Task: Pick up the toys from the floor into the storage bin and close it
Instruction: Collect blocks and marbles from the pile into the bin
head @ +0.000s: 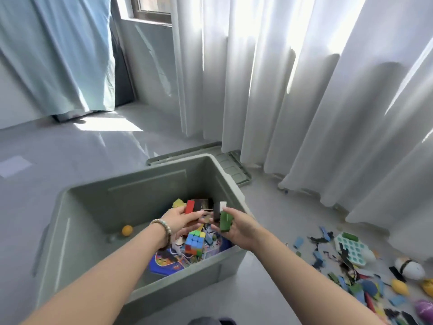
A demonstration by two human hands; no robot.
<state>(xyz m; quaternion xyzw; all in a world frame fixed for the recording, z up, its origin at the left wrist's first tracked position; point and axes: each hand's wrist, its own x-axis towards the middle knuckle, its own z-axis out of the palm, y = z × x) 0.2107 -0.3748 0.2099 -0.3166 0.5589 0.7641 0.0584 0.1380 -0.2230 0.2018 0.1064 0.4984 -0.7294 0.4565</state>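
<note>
As left hand (180, 219) grips blocks (189, 206), right hand (241, 228) mirrors

One wide-angle camera, worn on the head, looks forward and down — close above the open storage bin (105, 207), the floor (58, 148) and curtains (304, 90) stretching away beyond it.

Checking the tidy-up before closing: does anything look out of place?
Small coloured flat pieces and a white egg-shaped toy lie scattered on the grey floor right of the grey-green plastic storage bin; its lid lies behind it, off.
</note>
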